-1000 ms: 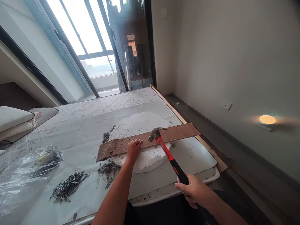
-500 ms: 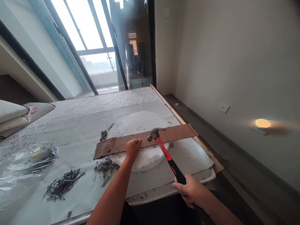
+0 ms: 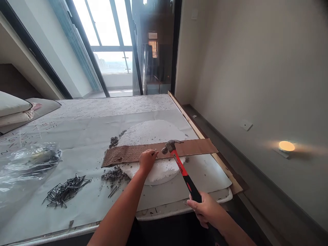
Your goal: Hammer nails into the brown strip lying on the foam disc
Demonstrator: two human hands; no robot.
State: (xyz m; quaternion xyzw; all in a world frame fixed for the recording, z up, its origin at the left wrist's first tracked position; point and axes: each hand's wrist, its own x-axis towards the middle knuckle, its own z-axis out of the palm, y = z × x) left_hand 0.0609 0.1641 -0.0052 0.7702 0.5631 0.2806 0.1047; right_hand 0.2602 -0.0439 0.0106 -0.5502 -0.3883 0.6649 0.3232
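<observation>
My left hand (image 3: pixel 148 160) pinches a nail (image 3: pixel 155 152) upright over a long brown board (image 3: pixel 189 147). Rows of small holes dot the board's left part. In my right hand (image 3: pixel 205 208) is the black and red handle of a claw hammer (image 3: pixel 180 165). The hammer's head is raised just right of the nail and does not touch it. Beneath the board lies a round white foam slab (image 3: pixel 153 131), its surface partly covered by board and hand.
A heap of loose nails (image 3: pixel 66 191) lies at left, near a clear plastic bag (image 3: pixel 38 164). Grey crumbs (image 3: pixel 115 174) are scattered by the slab. Everything rests on a sheet-covered bed (image 3: pixel 84 126). A wall with a round lit lamp (image 3: pixel 286 146) stands at right.
The view has shifted slightly. The hammer's head stays near the nail, and my left hand keeps its pinch on the nail over the board.
</observation>
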